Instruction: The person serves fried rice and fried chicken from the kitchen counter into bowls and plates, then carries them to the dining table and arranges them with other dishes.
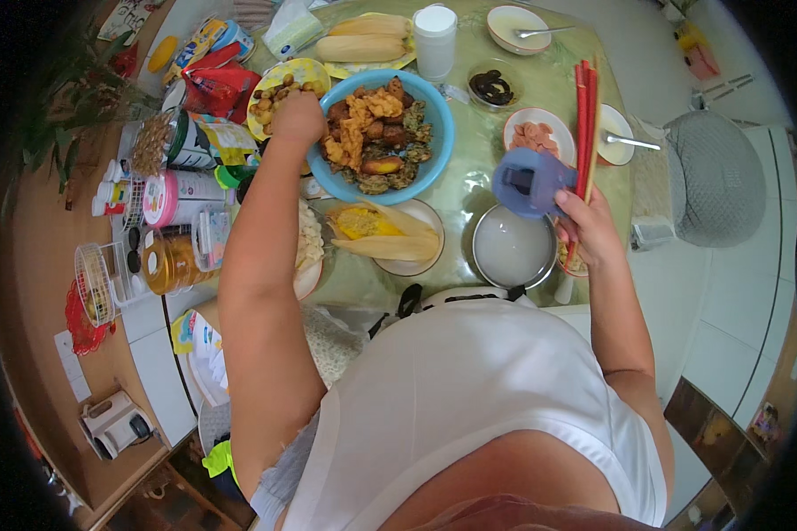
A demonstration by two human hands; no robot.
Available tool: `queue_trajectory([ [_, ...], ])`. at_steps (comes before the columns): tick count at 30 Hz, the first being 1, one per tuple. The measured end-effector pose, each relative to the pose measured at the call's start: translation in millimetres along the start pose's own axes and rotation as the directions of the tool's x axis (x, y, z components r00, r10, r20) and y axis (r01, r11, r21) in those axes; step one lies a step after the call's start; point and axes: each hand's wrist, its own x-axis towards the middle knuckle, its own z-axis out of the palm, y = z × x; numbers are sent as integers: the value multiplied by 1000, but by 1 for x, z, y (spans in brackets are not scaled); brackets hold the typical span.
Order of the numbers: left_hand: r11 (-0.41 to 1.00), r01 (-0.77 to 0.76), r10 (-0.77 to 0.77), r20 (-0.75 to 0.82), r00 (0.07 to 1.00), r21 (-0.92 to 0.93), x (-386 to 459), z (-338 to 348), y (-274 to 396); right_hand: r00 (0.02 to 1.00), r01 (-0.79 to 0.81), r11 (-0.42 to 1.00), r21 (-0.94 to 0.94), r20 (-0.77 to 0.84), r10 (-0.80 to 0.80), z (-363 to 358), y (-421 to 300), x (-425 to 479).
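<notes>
My left hand (299,119) reaches over a yellow plate (258,125) of small round brown fruits (282,93), at the left rim of a blue plastic basin (443,136). Its fingers point away and are hidden, so whether they grip a fruit is unclear. Fried pieces (365,119) fill the basin. In my right hand (591,229) are red and wooden chopsticks (586,126), together with a translucent blue-purple plastic piece (528,182). That piece hangs above the far rim of a metal bowl (513,249) of whitish liquid. Below the basin, a partly husked corn cob (385,232) lies on a plate.
Corn cobs in husks (362,48), a white cup (435,43) and a bowl with a spoon (518,30) stand at the back. Sliced meat (538,137) sits on a plate at right. Jars and packages (179,196) crowd the left edge.
</notes>
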Motion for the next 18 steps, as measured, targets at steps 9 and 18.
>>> queue_trajectory([
  [9, 479, -493, 461, -270, 845, -726, -97, -69, 113, 1000, 20, 997, -81, 10, -19, 24, 9, 43],
  [18, 278, -393, 429, -252, 867, -877, -108, -44, 168, 999, 44, 987, -152, 26, -40, 21, 12, 45],
])
